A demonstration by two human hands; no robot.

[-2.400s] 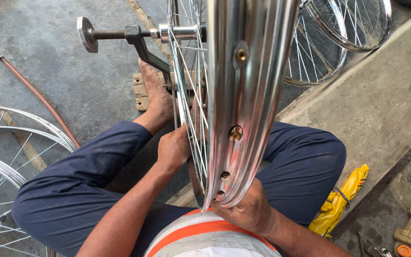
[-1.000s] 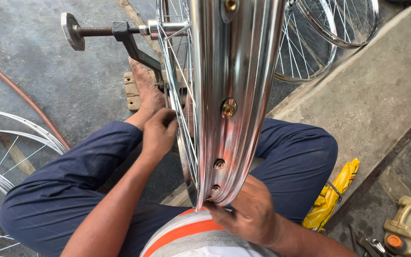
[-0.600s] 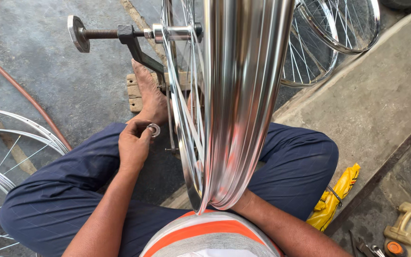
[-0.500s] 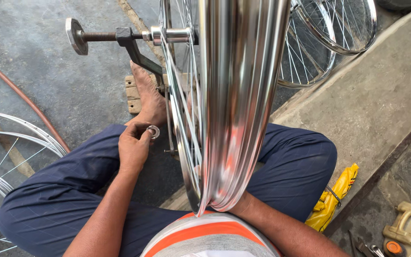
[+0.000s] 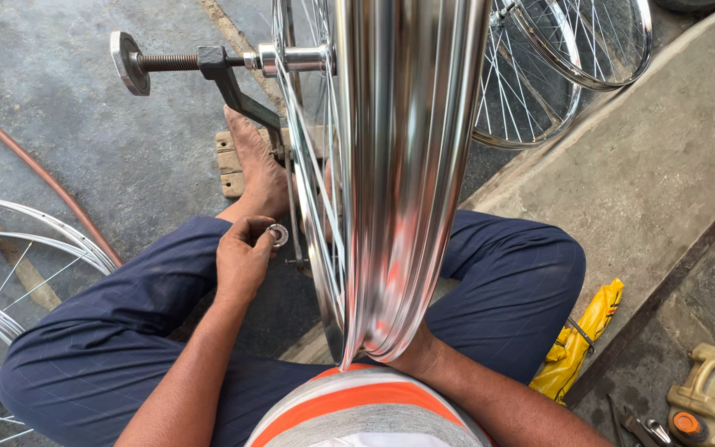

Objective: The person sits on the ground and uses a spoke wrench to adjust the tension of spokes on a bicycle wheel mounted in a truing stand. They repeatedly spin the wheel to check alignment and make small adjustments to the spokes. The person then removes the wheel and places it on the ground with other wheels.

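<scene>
Pinching a small round metal tool (image 5: 277,236) between thumb and fingers, my left hand (image 5: 242,261) is holding it just left of the spokes (image 5: 312,190) of the big shiny wheel rim (image 5: 407,165), which is standing upright in front of me, its near edge almost at my chest. My right hand (image 5: 419,352) is mostly hiding behind the rim's near bottom edge; I am seeing only the wrist pressing against the metal, so I cannot tell whether that grip is closed or apart. The wheel's hub is sitting on a threaded axle stand (image 5: 200,62) at the far left, and my bare foot (image 5: 254,165) is resting on the stand's wooden base. More spoked wheels (image 5: 556,74) are leaning at the far right, others (image 5: 10,248) lying on the floor at the left. A yellow bag (image 5: 585,339) is lying by my right knee.
</scene>
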